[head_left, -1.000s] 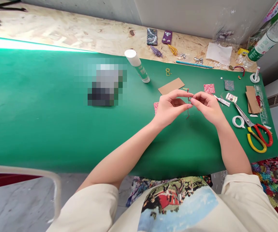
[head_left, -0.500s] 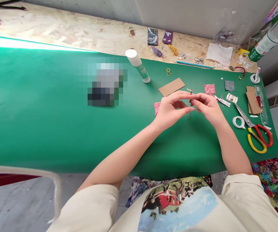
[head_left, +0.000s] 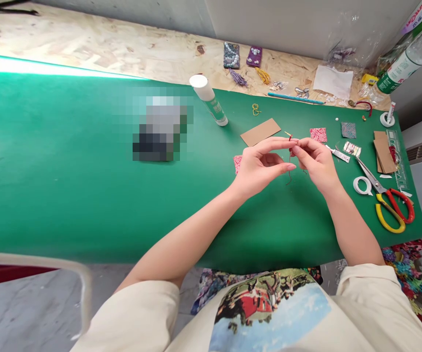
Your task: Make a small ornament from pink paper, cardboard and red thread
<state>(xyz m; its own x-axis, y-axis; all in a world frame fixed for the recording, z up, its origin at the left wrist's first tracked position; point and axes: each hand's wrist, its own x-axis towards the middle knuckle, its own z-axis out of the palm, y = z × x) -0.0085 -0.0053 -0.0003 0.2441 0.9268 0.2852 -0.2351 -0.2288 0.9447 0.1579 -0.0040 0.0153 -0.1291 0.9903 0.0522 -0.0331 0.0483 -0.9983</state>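
In front of me both hands meet over the green mat [head_left: 108, 210]. My right hand [head_left: 319, 164] pinches a thin red cord [head_left: 290, 146] between thumb and fingertips. My left hand [head_left: 256, 166] is curved around the cord's other side, its index fingertip against the right fingertips and its thumb lower and apart. A small gold-coloured pin-like piece [head_left: 288, 134] sticks out above the cord. A dark thread end dangles below, beside the left thumb. Part of the cord is hidden by the fingers. Left of my left hand, a pink patterned square [head_left: 237, 164] shows partly.
A brown card strip [head_left: 261, 132] and a glue stick [head_left: 211, 102] are beyond my hands. To the right lie scissors [head_left: 383, 193], white tape [head_left: 362, 185], a glue tube [head_left: 339, 153] and another pink square [head_left: 318, 134]. Bottles [head_left: 401, 68] stand at the back right.
The gold-coloured piece and red cord have shifted slightly, with the piece's tip a little higher. My right fingers have moved a little on the cord. The hanging thread end sits lower.
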